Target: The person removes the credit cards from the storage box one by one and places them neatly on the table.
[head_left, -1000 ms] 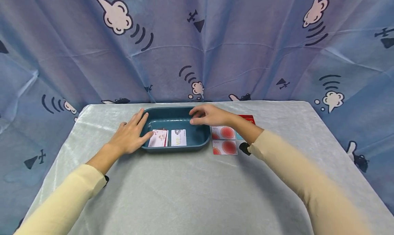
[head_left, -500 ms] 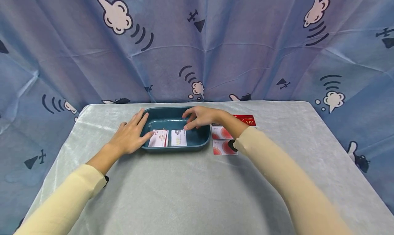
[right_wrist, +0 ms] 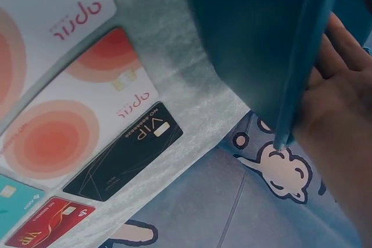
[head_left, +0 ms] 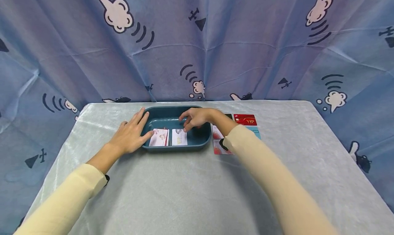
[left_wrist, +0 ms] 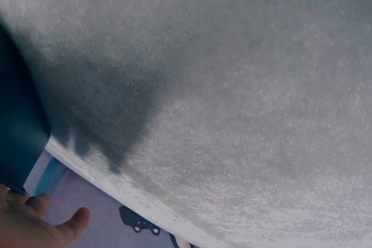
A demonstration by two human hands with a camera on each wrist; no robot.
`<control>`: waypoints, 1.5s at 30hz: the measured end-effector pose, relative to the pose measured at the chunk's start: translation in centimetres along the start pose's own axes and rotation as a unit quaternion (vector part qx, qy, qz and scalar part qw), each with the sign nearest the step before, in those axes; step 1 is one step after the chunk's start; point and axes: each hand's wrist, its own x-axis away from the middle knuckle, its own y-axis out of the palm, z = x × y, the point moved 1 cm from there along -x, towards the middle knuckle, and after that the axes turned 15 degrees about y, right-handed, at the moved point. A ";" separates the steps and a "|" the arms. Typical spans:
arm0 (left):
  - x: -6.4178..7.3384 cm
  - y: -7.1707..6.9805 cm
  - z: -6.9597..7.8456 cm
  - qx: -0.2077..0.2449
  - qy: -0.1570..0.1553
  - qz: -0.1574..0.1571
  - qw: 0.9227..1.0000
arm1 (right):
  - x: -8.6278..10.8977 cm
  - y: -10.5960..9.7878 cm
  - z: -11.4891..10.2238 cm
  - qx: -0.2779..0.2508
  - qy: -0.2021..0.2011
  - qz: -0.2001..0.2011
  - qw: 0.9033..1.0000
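A dark teal tray stands on the table with cards in it. My left hand rests on the tray's left end, fingers spread over the rim and thumb near a small pile of white and pink cards. Beside that pile lies a white VIP card. Over the right part of the tray is my right hand, its thumb and index finger apart and bent down close to the VIP card; I see nothing between them. The right wrist view shows this hand reaching over the tray wall, fingertips mostly hidden.
Right of the tray lie white cards with red circles, a black VIP card, a red VIP card and a light blue card, partly under my right forearm. A patterned curtain hangs behind the table.
My right hand has moved left and slightly down inside the tray, toward the VIP card. Its forearm has uncovered the red and light blue cards. The left hand stays put.
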 end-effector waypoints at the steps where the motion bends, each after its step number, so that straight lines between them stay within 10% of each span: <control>1: 0.0 0.0 0.0 0.000 0.000 0.000 1.000 | 0.0 0.0 -0.1 0.003 0.001 -0.001 1.000; 45: 0.0 -0.2 0.1 -0.001 0.004 -0.002 1.000 | -0.3 1.0 -2.9 0.106 -0.022 0.046 0.993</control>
